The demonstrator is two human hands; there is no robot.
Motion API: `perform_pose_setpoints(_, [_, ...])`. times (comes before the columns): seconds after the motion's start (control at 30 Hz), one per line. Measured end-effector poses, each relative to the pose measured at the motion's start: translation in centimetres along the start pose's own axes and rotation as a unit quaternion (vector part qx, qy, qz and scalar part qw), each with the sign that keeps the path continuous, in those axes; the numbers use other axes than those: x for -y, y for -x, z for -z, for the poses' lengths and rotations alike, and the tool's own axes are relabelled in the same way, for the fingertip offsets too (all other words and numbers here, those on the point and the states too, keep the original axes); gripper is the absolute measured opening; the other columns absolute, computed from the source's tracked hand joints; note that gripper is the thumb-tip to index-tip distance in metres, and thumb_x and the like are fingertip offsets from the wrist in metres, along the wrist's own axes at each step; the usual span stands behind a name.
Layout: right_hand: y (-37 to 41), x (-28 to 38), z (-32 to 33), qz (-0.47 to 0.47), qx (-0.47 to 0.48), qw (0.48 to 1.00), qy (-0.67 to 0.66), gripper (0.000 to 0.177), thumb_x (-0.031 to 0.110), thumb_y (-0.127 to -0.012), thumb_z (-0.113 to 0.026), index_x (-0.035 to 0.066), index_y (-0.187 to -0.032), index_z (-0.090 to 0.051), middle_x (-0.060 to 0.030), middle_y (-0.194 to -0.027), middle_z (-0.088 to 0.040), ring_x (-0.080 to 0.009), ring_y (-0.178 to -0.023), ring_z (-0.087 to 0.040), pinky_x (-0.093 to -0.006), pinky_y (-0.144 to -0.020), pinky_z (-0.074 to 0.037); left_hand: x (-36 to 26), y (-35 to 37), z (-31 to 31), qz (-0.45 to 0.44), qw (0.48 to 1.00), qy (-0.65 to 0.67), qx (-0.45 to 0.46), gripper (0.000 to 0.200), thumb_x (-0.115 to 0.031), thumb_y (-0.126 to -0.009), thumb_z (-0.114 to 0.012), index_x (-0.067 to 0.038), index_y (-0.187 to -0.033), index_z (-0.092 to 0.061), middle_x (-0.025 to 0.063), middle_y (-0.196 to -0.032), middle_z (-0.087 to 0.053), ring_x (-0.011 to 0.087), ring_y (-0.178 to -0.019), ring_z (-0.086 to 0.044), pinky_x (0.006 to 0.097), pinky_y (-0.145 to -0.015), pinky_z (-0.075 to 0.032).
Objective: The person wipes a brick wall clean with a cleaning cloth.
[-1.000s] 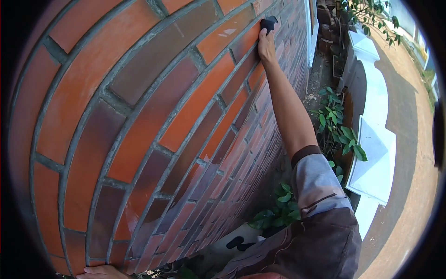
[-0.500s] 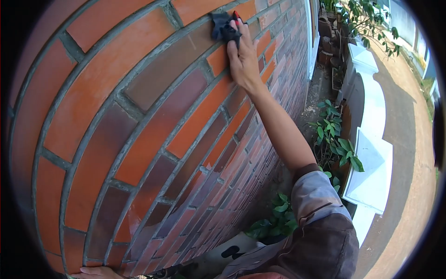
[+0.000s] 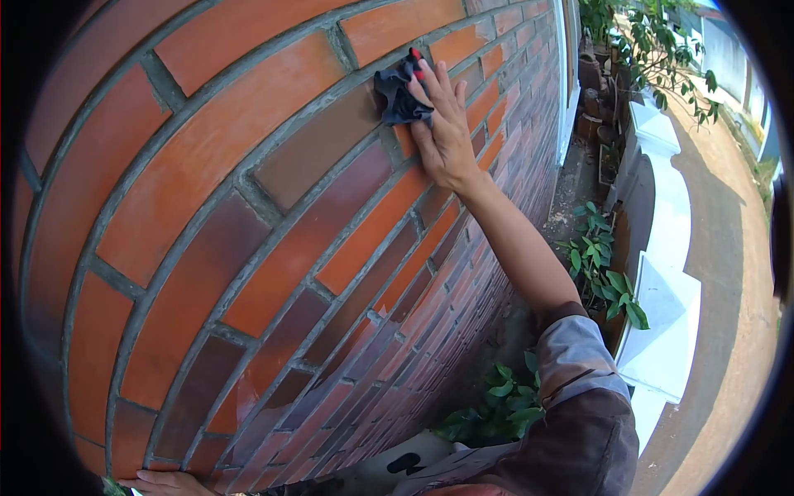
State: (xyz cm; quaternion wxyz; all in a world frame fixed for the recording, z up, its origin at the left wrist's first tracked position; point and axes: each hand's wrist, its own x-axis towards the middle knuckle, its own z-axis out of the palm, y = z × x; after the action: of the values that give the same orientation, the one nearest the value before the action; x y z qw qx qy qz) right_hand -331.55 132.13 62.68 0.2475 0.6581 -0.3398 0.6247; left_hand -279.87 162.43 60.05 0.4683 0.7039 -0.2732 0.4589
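My right hand (image 3: 451,140) presses a crumpled dark cloth (image 3: 400,95) with small red parts against the brick wall (image 3: 310,157). Its fingers are stretched over the cloth, thumb lower, near the right end of a brown brick and the orange brick beneath. At the lower left edge of the view, my left hand (image 3: 172,483) lies flat against the bottom of the visible wall, partly cut off by the frame, with no object seen in it. Around the cloth, several orange bricks look smooth and slightly shiny, with grey mortar between them.
To the right runs a low white wall (image 3: 666,331) with pointed caps, and beyond it a road (image 3: 719,273). Leafy plants (image 3: 608,281) grow between it and the brick wall. More leaves (image 3: 500,401) stand low beside my body. Pots (image 3: 589,124) line the far end.
The view has shifted, so the wall sits lower in it. My right hand and the cloth have slid slightly down over the orange brick. My left hand stays at the wall.
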Motion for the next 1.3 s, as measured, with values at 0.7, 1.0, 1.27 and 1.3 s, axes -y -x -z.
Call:
perform_pose_setpoints(0.7, [-3.8,20.3,-3.2,0.127,0.034,0.989,-0.067,0.051,0.028,-0.086,-0.061,0.011,-0.134,-0.054,-0.0118,-0.151,-0.037,-0.0375,-0.143,-0.027,-0.0587,-0.112,-0.018,7.0,-0.2,-2.9,-0.013,0.998,-0.034,-0.045,0.068,-0.046,-0.104,-0.024,0.004,-0.149,-0.026,0.0303,-0.115,-0.049,0.0396,-0.102,-0.055,0.0475,-0.078,-0.047])
perform_pose_setpoints(1.0, [12.1,15.6,-2.4,0.090,0.078,0.993,-0.004,0.051,0.010,-0.078,-0.056,0.007,-0.129,-0.059,-0.0154,-0.146,-0.045,-0.0359,-0.142,-0.032,-0.0590,-0.116,-0.007,5.9,-0.1,-2.1,-0.039,0.998,0.007,-0.049,0.070,-0.048,-0.103,-0.026,0.003,-0.150,-0.024,0.0313,-0.120,-0.047,0.0407,-0.107,-0.053,0.0448,-0.082,-0.046])
perform_pose_setpoints(1.27, [12.7,0.5,-2.5,-0.439,-0.082,0.894,-0.027,0.041,0.029,-0.104,-0.036,-0.008,-0.110,-0.052,-0.0327,-0.129,-0.048,-0.0439,-0.128,-0.038,-0.0430,-0.110,-0.024,5.5,0.3,-2.3,-0.027,0.998,-0.018,-0.049,0.068,-0.046,-0.103,-0.027,0.005,-0.148,-0.027,0.0310,-0.127,-0.046,0.0412,-0.111,-0.052,0.0475,-0.088,-0.044])
perform_pose_setpoints(1.3, [11.3,5.0,-3.7,-0.399,-0.098,0.910,-0.056,0.043,0.029,-0.104,-0.037,-0.008,-0.123,-0.049,-0.0304,-0.143,-0.038,-0.0452,-0.137,-0.029,-0.0459,-0.113,-0.020,6.8,0.3,-2.8,-0.021,0.998,-0.035,-0.043,0.068,-0.046,-0.103,-0.027,0.004,-0.149,-0.027,0.0302,-0.126,-0.047,0.0403,-0.110,-0.053,0.0473,-0.086,-0.045])
